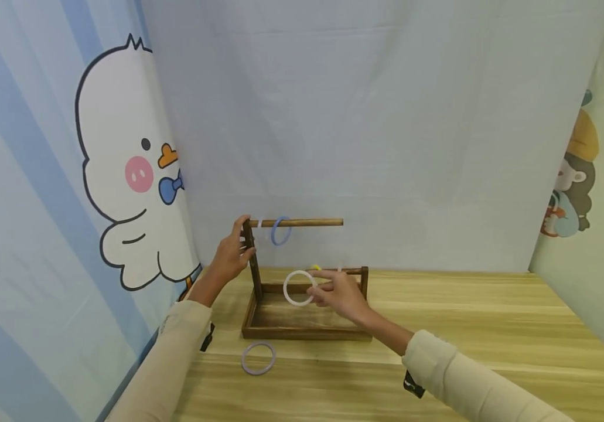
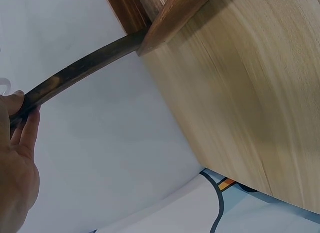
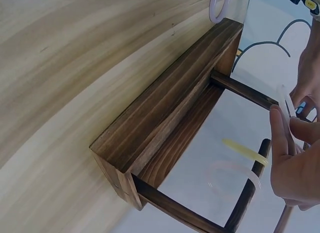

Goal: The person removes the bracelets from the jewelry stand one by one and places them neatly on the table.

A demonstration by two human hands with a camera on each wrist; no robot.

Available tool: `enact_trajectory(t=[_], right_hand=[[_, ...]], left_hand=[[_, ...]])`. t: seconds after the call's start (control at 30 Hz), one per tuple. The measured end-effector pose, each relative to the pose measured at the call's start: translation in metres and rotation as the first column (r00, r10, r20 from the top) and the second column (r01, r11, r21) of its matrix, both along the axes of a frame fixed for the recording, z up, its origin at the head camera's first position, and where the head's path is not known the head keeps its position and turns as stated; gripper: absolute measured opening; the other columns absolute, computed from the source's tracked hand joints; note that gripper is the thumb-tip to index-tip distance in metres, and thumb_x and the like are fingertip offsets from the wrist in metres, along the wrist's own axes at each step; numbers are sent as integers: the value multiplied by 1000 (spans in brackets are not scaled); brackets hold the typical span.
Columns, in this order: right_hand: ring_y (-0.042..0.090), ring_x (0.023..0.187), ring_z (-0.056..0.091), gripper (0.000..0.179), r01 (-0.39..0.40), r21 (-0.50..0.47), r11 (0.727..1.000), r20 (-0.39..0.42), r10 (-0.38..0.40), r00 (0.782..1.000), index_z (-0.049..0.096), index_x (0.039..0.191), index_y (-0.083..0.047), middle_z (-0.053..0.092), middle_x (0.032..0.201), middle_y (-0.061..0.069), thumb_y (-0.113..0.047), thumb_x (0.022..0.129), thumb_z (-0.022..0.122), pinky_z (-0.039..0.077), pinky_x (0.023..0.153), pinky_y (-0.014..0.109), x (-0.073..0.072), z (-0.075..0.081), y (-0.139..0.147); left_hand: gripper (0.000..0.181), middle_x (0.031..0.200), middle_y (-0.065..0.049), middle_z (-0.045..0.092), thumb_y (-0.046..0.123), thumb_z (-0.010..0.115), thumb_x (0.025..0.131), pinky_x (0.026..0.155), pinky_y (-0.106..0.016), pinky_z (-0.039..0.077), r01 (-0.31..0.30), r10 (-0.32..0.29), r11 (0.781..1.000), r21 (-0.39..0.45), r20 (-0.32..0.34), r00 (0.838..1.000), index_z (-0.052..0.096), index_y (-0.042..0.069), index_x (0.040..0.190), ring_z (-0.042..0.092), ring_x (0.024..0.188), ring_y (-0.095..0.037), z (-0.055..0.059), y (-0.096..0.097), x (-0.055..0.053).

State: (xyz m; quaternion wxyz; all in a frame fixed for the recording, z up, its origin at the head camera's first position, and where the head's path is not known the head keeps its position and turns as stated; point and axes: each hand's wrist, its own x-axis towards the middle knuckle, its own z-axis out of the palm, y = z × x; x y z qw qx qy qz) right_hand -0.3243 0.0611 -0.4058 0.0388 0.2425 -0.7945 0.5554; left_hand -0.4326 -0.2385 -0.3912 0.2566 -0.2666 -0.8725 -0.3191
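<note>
A dark wooden rack stands on the table, with a tray base (image 1: 307,334), a tall post (image 1: 255,272) and a long upper bar (image 1: 317,223). My left hand (image 1: 232,257) grips the top of the post, thumb and fingers on either side of it. A blue ring (image 1: 273,234) hangs on the upper bar, and a pale ring (image 1: 259,224) sits nearer the post. In front of the rack, my right hand (image 1: 345,296) pinches a white ring (image 1: 285,288) at its right edge, below the upper bar. The left wrist view shows the hand around the post (image 2: 75,75).
A yellow ring (image 3: 245,151) and a translucent ring (image 3: 235,165) hang on the rack's shorter bar (image 3: 250,188). One purple ring (image 1: 244,360) lies on the wooden table (image 1: 481,328) before the tray. Cartoon-printed curtains (image 1: 117,105) border the left side.
</note>
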Motion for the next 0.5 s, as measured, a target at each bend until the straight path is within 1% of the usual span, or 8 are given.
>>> enact_trajectory(t=[0.13, 0.2, 0.3, 0.4, 0.43, 0.5], right_hand=[[34, 79, 78, 40, -21, 13, 1000, -8, 21, 1000, 61, 137, 10, 75, 101, 27, 4, 98, 68, 66, 68, 28, 3, -4, -1], [38, 80, 77, 40, -39, 15, 999, -17, 39, 999, 62, 136, 10, 74, 103, 30, 4, 97, 69, 66, 68, 28, 3, -7, -2], [36, 80, 77, 39, -63, 9, 998, -12, 63, 998, 63, 135, 9, 74, 103, 31, 5, 97, 69, 67, 70, 34, 5, -12, -3], [30, 78, 78, 39, -59, 18, 998, -1, 59, 998, 64, 134, 8, 75, 101, 27, 4, 96, 70, 67, 71, 41, 6, -17, -5], [31, 78, 78, 38, -56, 22, 998, 3, 56, 998, 64, 134, 9, 75, 100, 27, 4, 96, 70, 67, 71, 43, 7, -18, -5], [33, 78, 78, 38, -45, 36, 998, 13, 45, 999, 65, 133, 8, 76, 98, 25, 1, 97, 71, 67, 71, 44, 7, -21, -6]], left_hand=[[82, 119, -32, 64, -10, 72, 92, 87, -48, 64, -2, 2, 1000, -2, 12, 1000, 25, 9, 157, 71, 106, -47, 1, 0, 1], [82, 120, -33, 64, -10, 72, 93, 87, -49, 64, -3, 3, 1000, -6, 8, 1000, 25, 8, 157, 71, 106, -47, 2, 0, 1], [82, 120, -33, 64, -10, 72, 93, 87, -48, 64, -10, 10, 1000, -11, 8, 1000, 24, 8, 157, 71, 105, -47, 2, 1, 2], [82, 120, -34, 64, -11, 72, 92, 87, -48, 64, -11, 11, 1000, -6, 9, 1000, 25, 7, 157, 71, 105, -48, 2, 1, 2], [82, 120, -33, 64, -10, 72, 92, 87, -48, 64, -12, 12, 1000, 1, 14, 1000, 25, 8, 157, 71, 105, -48, 2, 1, 2], [82, 119, -33, 64, -11, 72, 92, 87, -48, 64, -12, 12, 1000, 7, 14, 1000, 26, 8, 156, 71, 105, -48, 2, 1, 2]])
